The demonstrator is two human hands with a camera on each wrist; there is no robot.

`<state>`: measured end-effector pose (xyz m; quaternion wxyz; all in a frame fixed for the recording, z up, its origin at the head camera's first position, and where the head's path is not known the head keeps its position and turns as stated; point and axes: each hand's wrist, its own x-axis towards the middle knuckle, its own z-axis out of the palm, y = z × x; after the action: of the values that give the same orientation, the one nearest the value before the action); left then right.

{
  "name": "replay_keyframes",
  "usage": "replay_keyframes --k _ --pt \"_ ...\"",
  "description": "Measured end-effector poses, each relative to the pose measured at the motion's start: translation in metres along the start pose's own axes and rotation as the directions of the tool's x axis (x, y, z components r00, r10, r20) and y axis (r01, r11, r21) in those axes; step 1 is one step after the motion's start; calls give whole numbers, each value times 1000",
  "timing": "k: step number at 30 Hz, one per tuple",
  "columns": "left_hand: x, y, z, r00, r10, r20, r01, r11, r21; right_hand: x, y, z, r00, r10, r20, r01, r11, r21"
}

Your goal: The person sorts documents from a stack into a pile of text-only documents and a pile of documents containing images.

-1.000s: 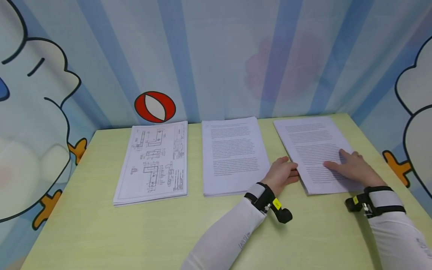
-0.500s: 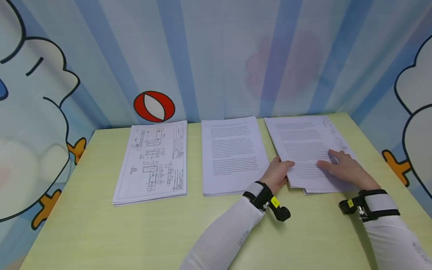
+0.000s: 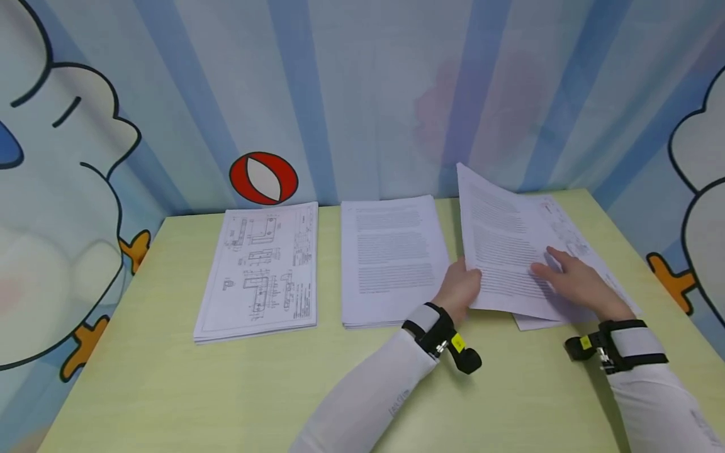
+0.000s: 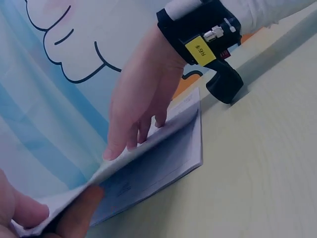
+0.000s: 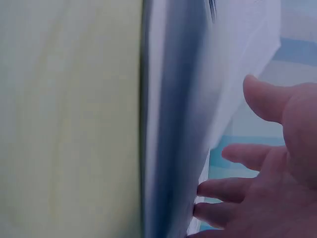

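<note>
My left hand pinches the left edge of the printed text sheets at the right of the table. Their far left corner rises and the paper bows upward; how many sheets there are I cannot tell. In the left wrist view a thumb lies above the paper and a finger below. My right hand rests on the text sheets' right part, fingers spread and mostly straight. Beneath is a paper stack with a technical drawing on top, partly covered. The raised paper is blurred in the right wrist view.
A stack of text pages lies mid-table, just left of my left hand. Farther left is a stack of technical drawings. The pale yellow table ends at a striped curtain behind.
My left hand has taken hold of the text sheets' left edge. They have shifted left and their far left corner has risen, exposing the drawing below. My right hand has moved slightly left.
</note>
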<state>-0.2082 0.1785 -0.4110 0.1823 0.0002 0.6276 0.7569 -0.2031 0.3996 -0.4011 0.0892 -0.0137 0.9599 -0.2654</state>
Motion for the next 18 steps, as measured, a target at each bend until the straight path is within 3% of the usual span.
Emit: replay_keyframes --k 6,10,12,14,15,16,18 --pt "-6 10 -21 998 47 37 -47 999 5 3 -7 3 998 39 -45 -30 985 171" --pt "-11 16 -39 995 85 58 -85 996 1 5 -18 7 985 71 -158 -19 950 311" --pt "-15 21 -48 993 107 58 -107 994 -10 6 -27 8 979 92 -180 -13 917 398" --pt "-20 27 -58 990 136 46 -135 991 -11 6 -36 9 984 94 -151 2 842 539" --pt "-22 30 -63 987 154 39 -153 988 -12 6 -41 9 990 74 -119 17 776 630" --pt "-24 33 -68 984 174 32 -173 985 -9 5 -47 9 995 52 -83 24 692 721" --pt "-29 38 -79 974 225 37 -225 974 -3 2 -57 9 1000 -15 -19 24 487 873"
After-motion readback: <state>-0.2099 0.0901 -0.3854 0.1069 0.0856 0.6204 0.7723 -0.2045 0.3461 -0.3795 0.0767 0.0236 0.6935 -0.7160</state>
